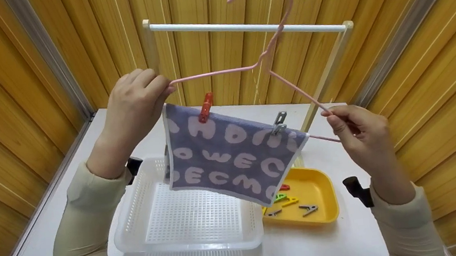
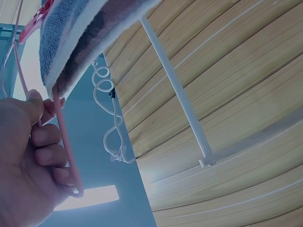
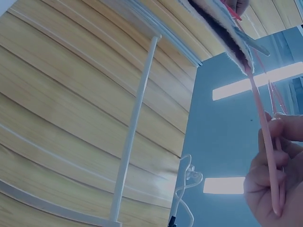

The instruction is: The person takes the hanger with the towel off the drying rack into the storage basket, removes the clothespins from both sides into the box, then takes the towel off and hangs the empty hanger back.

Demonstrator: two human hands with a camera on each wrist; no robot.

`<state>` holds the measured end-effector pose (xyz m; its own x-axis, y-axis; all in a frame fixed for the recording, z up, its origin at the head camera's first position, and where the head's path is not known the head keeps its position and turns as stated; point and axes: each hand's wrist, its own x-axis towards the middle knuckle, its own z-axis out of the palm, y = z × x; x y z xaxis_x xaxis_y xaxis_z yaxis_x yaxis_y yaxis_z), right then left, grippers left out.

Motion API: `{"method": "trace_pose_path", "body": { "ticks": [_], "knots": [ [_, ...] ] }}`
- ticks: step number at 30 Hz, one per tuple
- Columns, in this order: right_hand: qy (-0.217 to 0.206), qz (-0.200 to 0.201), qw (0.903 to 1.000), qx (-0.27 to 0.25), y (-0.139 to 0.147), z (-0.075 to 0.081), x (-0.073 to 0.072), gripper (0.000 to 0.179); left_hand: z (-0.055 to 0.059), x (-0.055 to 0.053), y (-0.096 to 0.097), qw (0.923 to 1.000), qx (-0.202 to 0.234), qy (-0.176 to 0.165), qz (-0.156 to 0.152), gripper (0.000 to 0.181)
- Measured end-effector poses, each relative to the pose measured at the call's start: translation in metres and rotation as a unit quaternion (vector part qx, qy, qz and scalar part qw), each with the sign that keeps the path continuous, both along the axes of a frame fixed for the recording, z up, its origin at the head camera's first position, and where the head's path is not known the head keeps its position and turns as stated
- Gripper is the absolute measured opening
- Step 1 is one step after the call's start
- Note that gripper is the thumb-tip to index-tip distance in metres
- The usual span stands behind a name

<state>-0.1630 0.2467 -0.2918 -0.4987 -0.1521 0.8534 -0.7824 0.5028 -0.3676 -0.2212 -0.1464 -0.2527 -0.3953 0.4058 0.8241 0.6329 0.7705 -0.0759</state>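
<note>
- Pink wire hanger (image 1: 218, 73) is held up in the air between the two hands, tilted so that its right end sits lower; its hook curves above and overlaps the rod in the head view.
- Left hand (image 1: 135, 97): the fingers are curled, grasping the hanger at its left end.
- Right hand (image 1: 358, 132): thumb and forefinger pinch the sloping wire near the right end, the remaining fingers bent beside the lower bar.
- Blue-grey cloth (image 1: 222, 153) with pale letters hangs folded over the hanger's lower bar, its front half facing the person.
- Red clip (image 1: 206, 108) and grey clip (image 1: 280, 124) grip the cloth's top edge, one toward each side.
- White perforated basket (image 1: 193, 247) rests on the desk (image 1: 302, 250) below the cloth.
- Yellow tray (image 1: 322, 194) stands just beside the basket's right side, holding several small clips in red, green, yellow and grey.
- White rod (image 1: 218, 27) runs between two upright posts behind the hanger.
</note>
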Motion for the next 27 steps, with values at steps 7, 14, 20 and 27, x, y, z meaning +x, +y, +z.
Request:
{"method": "trace_pose_path", "body": {
  "ticks": [7,14,20,27],
  "knots": [
    [0.019,-0.012,0.9924,0.121,-0.007,-0.01,-0.007,0.027,-0.024,0.012,-0.023,0.9998,0.007,0.0,0.019,0.028],
    [0.016,-0.025,0.9951,0.094,0.0,-0.025,-0.014,0.027,-0.063,0.015,-0.041,0.999,0.031,-0.006,0.032,0.043],
    [-0.01,-0.035,0.9969,0.069,0.014,-0.048,-0.029,0.01,-0.095,0.021,-0.056,0.9964,0.039,-0.034,0.066,0.044],
    [-0.033,-0.078,0.995,0.054,0.027,-0.079,-0.052,0.011,-0.121,0.029,-0.071,0.9924,0.043,-0.075,0.087,0.037]
  ]
}}
